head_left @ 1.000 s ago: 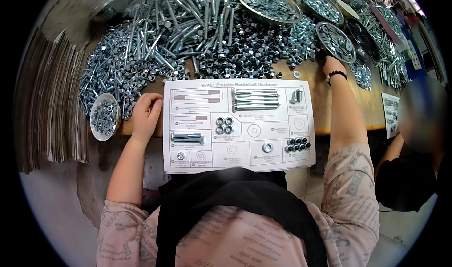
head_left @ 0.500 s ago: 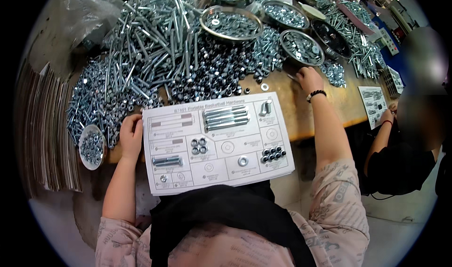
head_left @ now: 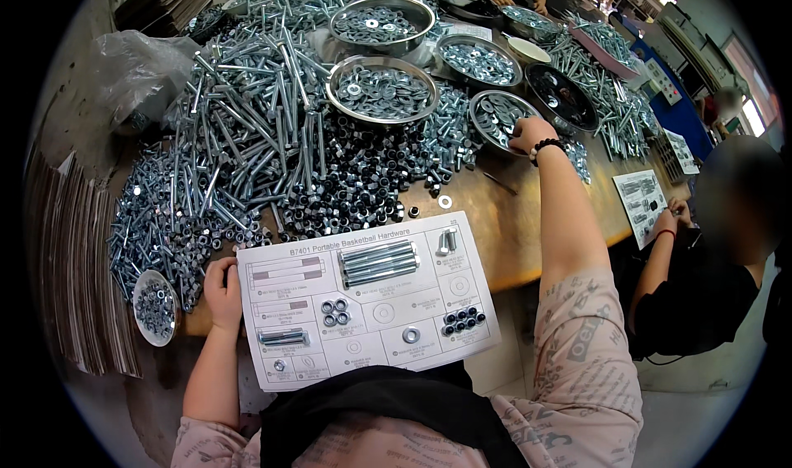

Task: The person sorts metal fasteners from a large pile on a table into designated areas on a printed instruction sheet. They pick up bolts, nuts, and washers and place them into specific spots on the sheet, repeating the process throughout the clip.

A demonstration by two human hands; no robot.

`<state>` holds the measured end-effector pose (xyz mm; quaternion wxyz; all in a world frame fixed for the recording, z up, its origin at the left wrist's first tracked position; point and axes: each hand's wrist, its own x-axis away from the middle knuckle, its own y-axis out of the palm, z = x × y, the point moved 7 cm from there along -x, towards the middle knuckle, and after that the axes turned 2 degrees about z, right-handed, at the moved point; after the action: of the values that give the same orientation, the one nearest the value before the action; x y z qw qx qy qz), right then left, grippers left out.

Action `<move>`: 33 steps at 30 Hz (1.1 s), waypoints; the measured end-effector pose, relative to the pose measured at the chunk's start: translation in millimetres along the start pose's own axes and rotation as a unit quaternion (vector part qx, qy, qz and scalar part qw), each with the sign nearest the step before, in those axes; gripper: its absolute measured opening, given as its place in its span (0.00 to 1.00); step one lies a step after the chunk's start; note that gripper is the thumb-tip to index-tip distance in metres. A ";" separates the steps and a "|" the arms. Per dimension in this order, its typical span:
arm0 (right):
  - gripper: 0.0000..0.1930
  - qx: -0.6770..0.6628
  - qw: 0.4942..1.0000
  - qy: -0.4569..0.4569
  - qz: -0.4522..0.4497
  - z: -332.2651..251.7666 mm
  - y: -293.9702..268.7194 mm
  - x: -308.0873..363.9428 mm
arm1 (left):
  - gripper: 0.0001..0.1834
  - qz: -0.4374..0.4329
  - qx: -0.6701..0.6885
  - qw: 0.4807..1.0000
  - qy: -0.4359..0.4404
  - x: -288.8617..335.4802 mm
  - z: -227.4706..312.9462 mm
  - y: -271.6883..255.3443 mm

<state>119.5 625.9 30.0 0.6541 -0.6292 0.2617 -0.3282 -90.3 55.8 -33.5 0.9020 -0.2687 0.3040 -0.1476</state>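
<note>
My left hand [head_left: 221, 295] grips the left edge of a printed hardware sheet [head_left: 388, 369], which rests between the table edge and my body. On the sheet lie several long bolts [head_left: 378, 263], shorter bolts [head_left: 282, 336], silver nuts [head_left: 335, 312], black-ringed lock nuts [head_left: 464, 321], one thick washer [head_left: 411, 334], a small nut [head_left: 279, 366] and small bolts [head_left: 446, 240]. My right hand [head_left: 535, 133] reaches over the near right rim of a metal bowl [head_left: 477, 128] of flat washers [head_left: 495, 113]. Its fingers are curled down at the washers; anything between the fingertips is hidden.
Heaped bolts [head_left: 247, 113] and black-ringed nuts [head_left: 363, 167] cover the table [head_left: 511, 245]. More washer bowls [head_left: 383, 89] stand behind. A thin dark rod [head_left: 501, 184] and a loose washer [head_left: 445, 202] lie nearer. Stacked cardboard [head_left: 78, 262] stands left; a co-worker [head_left: 701, 278] sits right.
My right hand has moved from the tabletop beside the thin rod up into the washer bowl. The view has shifted, so the sheet appears lower; my left hand still grips it.
</note>
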 end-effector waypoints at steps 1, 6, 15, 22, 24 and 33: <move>0.15 0.002 1.000 -0.005 0.002 1.0 0.7 -3.1 | 0.05 -0.002 -0.002 1.000 0.004 -0.3 0.8 0.2; 0.13 -0.119 0.983 0.001 0.142 14.1 -7.4 -1.1 | 0.05 -0.005 0.003 1.000 -0.002 1.2 -1.4 1.4; 0.12 -0.539 0.834 0.010 0.120 1.2 -15.9 44.6 | 0.05 -0.004 -0.003 1.000 0.015 -0.7 2.7 1.1; 0.12 -0.453 0.874 -0.173 -0.034 -89.2 10.7 178.6 | 0.05 0.001 0.008 1.000 0.007 -0.1 -1.5 1.5; 0.11 -0.298 0.914 -0.272 0.046 -110.6 19.3 211.3 | 0.05 0.004 0.007 1.000 0.007 0.3 -2.7 0.7; 0.10 -0.138 0.901 -0.405 0.067 -126.0 28.0 262.4 | 0.05 0.016 0.017 1.000 0.013 2.6 -2.1 -0.7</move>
<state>197.0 344.6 11.7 0.6310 -0.7726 0.0587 0.0388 -89.7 53.3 -35.7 0.9046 -0.2467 0.3173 -0.1420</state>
